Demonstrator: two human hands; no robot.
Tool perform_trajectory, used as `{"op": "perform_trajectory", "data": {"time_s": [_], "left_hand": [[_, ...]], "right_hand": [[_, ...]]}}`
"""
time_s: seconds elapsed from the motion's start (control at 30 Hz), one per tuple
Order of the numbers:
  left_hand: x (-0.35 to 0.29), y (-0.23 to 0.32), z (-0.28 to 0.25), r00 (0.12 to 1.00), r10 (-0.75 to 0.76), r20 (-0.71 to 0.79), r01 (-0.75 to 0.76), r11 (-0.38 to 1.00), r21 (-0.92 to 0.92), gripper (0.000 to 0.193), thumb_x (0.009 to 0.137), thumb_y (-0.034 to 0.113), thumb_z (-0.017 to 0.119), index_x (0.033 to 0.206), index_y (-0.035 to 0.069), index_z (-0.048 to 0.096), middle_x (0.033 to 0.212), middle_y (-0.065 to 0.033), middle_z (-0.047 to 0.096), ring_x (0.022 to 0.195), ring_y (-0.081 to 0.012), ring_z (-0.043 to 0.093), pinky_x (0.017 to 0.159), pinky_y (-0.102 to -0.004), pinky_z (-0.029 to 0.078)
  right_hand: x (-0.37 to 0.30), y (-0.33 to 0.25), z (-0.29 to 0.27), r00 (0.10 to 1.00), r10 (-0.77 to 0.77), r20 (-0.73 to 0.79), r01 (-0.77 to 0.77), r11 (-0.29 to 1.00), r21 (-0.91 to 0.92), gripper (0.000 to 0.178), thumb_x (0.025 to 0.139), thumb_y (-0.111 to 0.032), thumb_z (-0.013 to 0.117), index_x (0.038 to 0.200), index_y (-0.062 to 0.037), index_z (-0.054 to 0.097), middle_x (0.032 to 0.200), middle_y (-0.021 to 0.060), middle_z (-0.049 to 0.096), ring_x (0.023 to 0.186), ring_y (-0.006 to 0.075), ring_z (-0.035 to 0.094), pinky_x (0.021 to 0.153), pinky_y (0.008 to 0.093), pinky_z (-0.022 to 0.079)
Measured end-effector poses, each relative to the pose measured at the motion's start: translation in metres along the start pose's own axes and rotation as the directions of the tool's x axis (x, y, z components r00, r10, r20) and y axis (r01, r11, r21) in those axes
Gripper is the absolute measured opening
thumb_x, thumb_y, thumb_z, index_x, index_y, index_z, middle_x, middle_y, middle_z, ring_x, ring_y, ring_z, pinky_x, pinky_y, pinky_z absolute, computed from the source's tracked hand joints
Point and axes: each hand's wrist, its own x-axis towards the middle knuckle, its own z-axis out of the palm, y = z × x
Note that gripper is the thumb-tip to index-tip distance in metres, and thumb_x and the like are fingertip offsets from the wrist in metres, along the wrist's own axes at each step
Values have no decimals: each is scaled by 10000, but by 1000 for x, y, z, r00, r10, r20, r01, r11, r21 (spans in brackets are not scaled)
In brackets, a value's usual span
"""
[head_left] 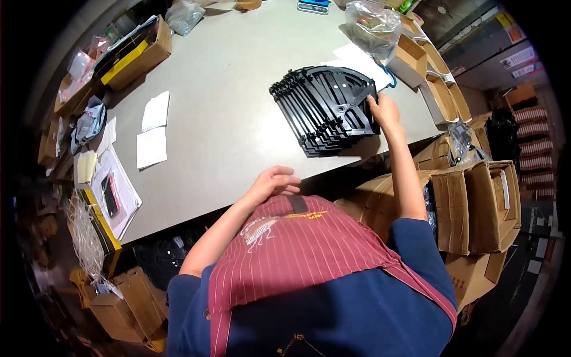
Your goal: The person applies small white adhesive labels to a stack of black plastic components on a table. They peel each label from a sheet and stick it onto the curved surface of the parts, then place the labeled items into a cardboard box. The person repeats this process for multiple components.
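A fanned stack of black slotted frames with curved outer edges lies on the grey table, right of the middle. At the stack's right side, my right hand grips the edge of the topmost frame, thumb on top; its other fingers are partly hidden. My left hand is held in front of my apron by the table's near edge. Its fingers are loosely bent and slightly apart, with nothing in them, and it is apart from the stack.
Small open cardboard boxes and a clear plastic bag line the far right. Two paper sheets, a phone on papers and a filled carton are at left. Large cartons stand below the table's right side.
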Motion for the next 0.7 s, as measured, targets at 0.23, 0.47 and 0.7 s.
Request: {"op": "perform_trajectory", "data": {"time_s": [0.23, 0.47, 0.7], "left_hand": [[5, -3, 2, 998, 9, -66, -10, 1000, -21, 435, 1033, 167, 518, 1384, -79, 445, 1229, -271, 653, 1048, -331, 710, 921, -408, 590], [3, -1, 2, 998, -3, -65, 1, 1000, -25, 400, 1043, 136, 506, 1378, -72, 438, 1207, -265, 659, 1027, -315, 715, 900, -407, 604], [4, -8, -4, 1000, 13, -20, -14, 999, -47, 413, 1052, 157, 514, 1388, -66, 424, 1232, -270, 648, 1058, -326, 706, 920, -406, 597]], "right_hand": [[2, 3, 16, 992, 28, -125, -19, 997, 74, 403, 989, -352, 555, 1080, 26, 659, 984, 310, 698, 965, 485, 667, 847, 556, 518], [-5, -1, 26, 984, -82, -156, 92, 994, 57, 448, 990, -386, 567, 1067, 46, 656, 1013, 270, 687, 973, 455, 667, 865, 533, 523], [-4, -2, 34, 998, 63, 0, -61, 970, 235, 530, 1011, -467, 549, 1087, 46, 659, 1005, 235, 702, 942, 388, 671, 829, 484, 518]]}}
